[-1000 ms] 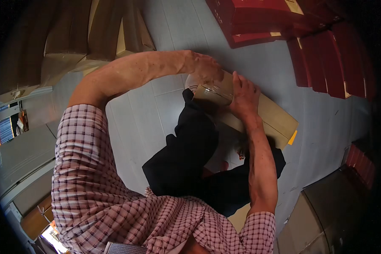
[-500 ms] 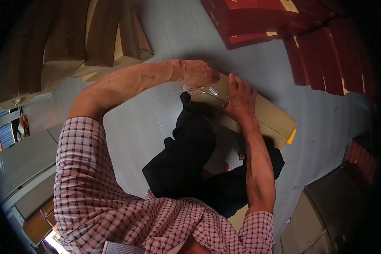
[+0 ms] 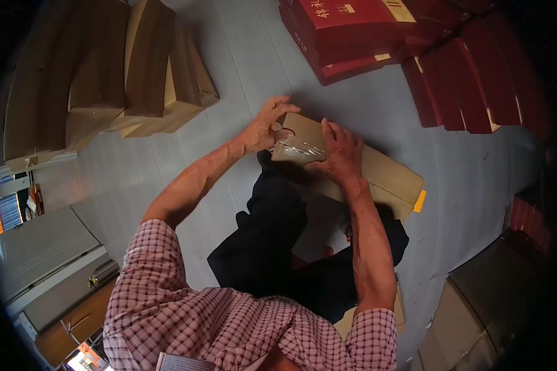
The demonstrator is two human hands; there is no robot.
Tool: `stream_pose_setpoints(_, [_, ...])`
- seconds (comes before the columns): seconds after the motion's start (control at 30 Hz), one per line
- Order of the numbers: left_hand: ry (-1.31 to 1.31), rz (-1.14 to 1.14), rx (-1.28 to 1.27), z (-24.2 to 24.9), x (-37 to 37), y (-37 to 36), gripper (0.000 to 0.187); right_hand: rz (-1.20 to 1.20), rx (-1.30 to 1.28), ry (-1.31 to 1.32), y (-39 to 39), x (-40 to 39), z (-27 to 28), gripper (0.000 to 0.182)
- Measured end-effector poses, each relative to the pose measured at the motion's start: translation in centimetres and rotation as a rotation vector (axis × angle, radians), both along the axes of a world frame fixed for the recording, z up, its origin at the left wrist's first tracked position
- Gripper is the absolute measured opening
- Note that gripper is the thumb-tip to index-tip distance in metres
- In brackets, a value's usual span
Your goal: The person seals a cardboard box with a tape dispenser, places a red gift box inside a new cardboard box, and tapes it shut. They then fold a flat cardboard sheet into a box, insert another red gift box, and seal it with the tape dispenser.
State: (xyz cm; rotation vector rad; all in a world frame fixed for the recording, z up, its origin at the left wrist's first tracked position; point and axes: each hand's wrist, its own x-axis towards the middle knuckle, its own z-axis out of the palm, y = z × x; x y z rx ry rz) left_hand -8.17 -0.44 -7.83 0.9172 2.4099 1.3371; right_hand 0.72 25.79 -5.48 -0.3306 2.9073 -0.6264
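A long brown cardboard box point(image 3: 384, 176) lies slanted across the floor, close to my legs. Shiny clear tape point(image 3: 300, 150) runs over its left end. My left hand point(image 3: 268, 128) is at that end, fingers apart, some of them touching the cardboard and tape near the corner. My right hand point(image 3: 345, 156) spans the box just right of the tape, with its thumb on the near side and its fingers over the far side. An orange-yellow tab point(image 3: 419, 201) sticks out at the right end of the box.
Brown cartons point(image 3: 99, 80) stand in a row at upper left. Stacked red boxes point(image 3: 353, 31) sit at the top, with more red boxes point(image 3: 452, 86) at upper right. A large carton point(image 3: 458, 321) is at lower right. My dark-trousered legs point(image 3: 278, 210) flank the near side.
My left hand has drawn back from over the top of the box to its left end, and its arm has straightened. My right hand keeps its hold. The view has shifted slightly.
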Motion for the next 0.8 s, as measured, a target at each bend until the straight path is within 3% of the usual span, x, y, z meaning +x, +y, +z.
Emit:
stream_pose_setpoints(0.07, [-0.179,0.112,0.067,0.5,1.7,0.6,0.059,-0.008,-0.032,0.050,0.0,0.1,-0.4,0.119])
stream_pose_setpoints(0.17, [-0.318,0.104,0.125,0.9,2.7,0.7,0.059,-0.171,0.004,0.116,-1.9,-0.1,-1.4,0.103])
stream_pose_setpoints(0.27, [-0.100,0.047,0.098,-0.9,2.4,0.2,0.054,-0.216,0.072,0.139,-2.6,-0.5,-2.4,0.089])
stream_pose_setpoints(0.37, [-0.120,0.052,0.067,-0.7,2.4,0.1,0.051,-0.202,0.025,0.122,-2.2,-0.6,-1.8,0.083])
stream_pose_setpoints(0.47, [0.070,0.032,-0.112,-0.2,2.2,-0.2,0.050,-0.147,-0.021,0.202,-1.4,-0.4,-2.6,0.078])
stream_pose_setpoints(0.67, [0.193,-0.005,-0.256,0.6,1.9,-0.5,0.050,-0.135,-0.064,0.157,-1.1,-0.7,-2.7,0.077])
stream_pose_setpoints(0.8, [0.545,0.047,-0.413,2.4,2.9,4.0,0.067,-0.134,-0.044,0.077,-1.2,-0.7,-1.6,0.075])
